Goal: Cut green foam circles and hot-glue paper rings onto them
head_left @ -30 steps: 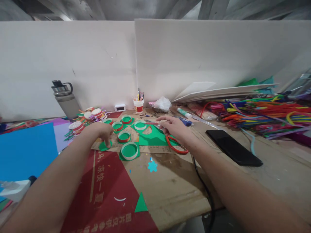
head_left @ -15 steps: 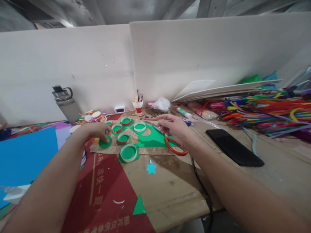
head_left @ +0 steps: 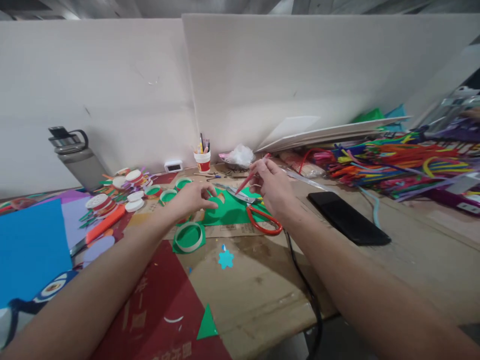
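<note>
My left hand [head_left: 195, 199] pinches a green paper disc [head_left: 213, 212] between thumb and fingers, above a green sheet [head_left: 230, 212] with a rounded cut-out. My right hand [head_left: 272, 187] is closed around a slim red pencil or pen [head_left: 247, 181], its tip slanting down to the left. Under that hand lie red-handled scissors [head_left: 264, 229], blades across the green sheet. Left of the sheet, a pale ring [head_left: 188, 237] rests on a green paper square. Further rings, such as one pale ring [head_left: 183, 184], sit behind my left hand, partly hidden.
A black phone [head_left: 347, 217] lies to the right, near bundled coloured pipe cleaners [head_left: 397, 160]. A grey bottle [head_left: 77, 160] and a cup of pens [head_left: 203, 161] stand at the back. An orange-handled cutter [head_left: 105, 224] is at left; a black cable [head_left: 303, 280] crosses the front edge.
My left hand has carried the green disc rightward to the green sheet. In my right hand the red pencil or pen has swung from nearly level to steeply tilted. The view has shifted slightly.
</note>
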`<state>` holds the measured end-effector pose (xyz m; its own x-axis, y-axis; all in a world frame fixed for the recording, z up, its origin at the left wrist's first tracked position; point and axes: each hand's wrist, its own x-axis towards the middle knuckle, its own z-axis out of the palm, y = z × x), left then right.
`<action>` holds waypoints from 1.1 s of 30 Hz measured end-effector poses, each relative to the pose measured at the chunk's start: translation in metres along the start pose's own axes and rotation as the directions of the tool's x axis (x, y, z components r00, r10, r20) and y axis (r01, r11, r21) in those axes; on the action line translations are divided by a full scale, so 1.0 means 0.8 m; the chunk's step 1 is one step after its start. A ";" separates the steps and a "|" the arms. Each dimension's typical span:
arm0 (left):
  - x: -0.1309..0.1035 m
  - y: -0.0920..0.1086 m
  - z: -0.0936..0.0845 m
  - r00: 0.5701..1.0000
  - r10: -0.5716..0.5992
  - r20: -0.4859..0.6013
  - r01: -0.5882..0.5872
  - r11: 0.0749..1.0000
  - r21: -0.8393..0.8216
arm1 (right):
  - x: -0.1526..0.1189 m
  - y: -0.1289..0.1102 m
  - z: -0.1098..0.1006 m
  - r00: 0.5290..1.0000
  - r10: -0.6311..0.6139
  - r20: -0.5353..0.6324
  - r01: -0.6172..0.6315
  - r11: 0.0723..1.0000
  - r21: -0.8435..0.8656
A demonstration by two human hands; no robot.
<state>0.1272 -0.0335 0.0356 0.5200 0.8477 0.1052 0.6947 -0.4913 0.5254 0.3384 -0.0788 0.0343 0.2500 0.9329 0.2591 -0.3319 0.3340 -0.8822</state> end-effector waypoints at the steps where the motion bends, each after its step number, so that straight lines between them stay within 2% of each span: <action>1: 0.002 -0.003 0.005 1.000 0.014 -0.006 -0.014 0.999 0.040 | 0.000 0.001 0.000 1.000 0.012 0.004 -0.012 1.000 0.002; 4: 0.003 -0.012 0.016 0.999 0.035 0.002 -0.035 0.995 0.091 | 0.000 0.006 0.001 0.999 0.039 -0.004 -0.039 0.999 -0.004; 7: 0.001 -0.019 0.021 0.998 0.060 -0.012 -0.058 0.990 0.127 | -0.001 0.010 0.003 1.000 -0.015 -0.027 0.015 1.000 -0.020; 12: -0.008 -0.018 0.009 0.985 0.122 -0.125 -0.096 0.976 0.197 | -0.003 0.017 0.005 0.999 -0.039 0.009 0.040 0.996 -0.081; 15: -0.018 -0.018 0.002 0.964 0.266 -0.026 -0.257 0.950 0.178 | -0.005 0.017 0.006 0.999 0.006 0.049 0.001 0.990 -0.140; 17: -0.024 -0.020 0.002 0.925 0.371 0.085 -0.380 0.911 0.161 | -0.008 0.015 0.006 0.996 0.033 0.077 -0.019 0.984 -0.177; 21: -0.031 -0.027 0.011 0.873 0.440 0.210 -0.484 0.836 0.258 | -0.013 0.013 0.007 0.992 0.018 0.127 0.024 0.948 -0.317; 28: -0.034 -0.033 0.016 0.852 0.495 0.172 -0.524 0.812 0.256 | -0.015 0.027 0.005 0.978 0.030 0.209 0.064 0.901 -0.429; 33: -0.034 -0.032 0.013 0.855 0.484 0.186 -0.517 0.818 0.252 | -0.019 0.026 0.008 0.972 -0.059 0.228 0.180 0.810 -0.559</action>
<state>0.1001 -0.0461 0.0102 0.8731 0.4503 0.1871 0.4245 -0.8907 0.1626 0.3219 -0.0848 0.0144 0.0552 0.9177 0.3935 0.2844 0.3634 -0.8872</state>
